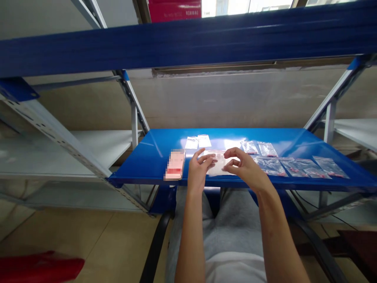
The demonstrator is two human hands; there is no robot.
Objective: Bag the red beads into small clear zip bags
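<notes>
Fingers [206, 158] of both hands [199, 172] [245, 166] half-curled at white plastic bag [217, 168], grip unclear, zip bags [270, 165] right, pixelated packet [175, 165] left

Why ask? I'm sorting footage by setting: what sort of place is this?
Probably a small storeroom or packing room: a blue steel slotted shelving rack is used as a bench, small clear resealable bags lie in rows on its shelf, and the floor is plain tile.

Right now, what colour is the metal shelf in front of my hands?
The metal shelf is glossy blue, shown best in the head view.
</notes>
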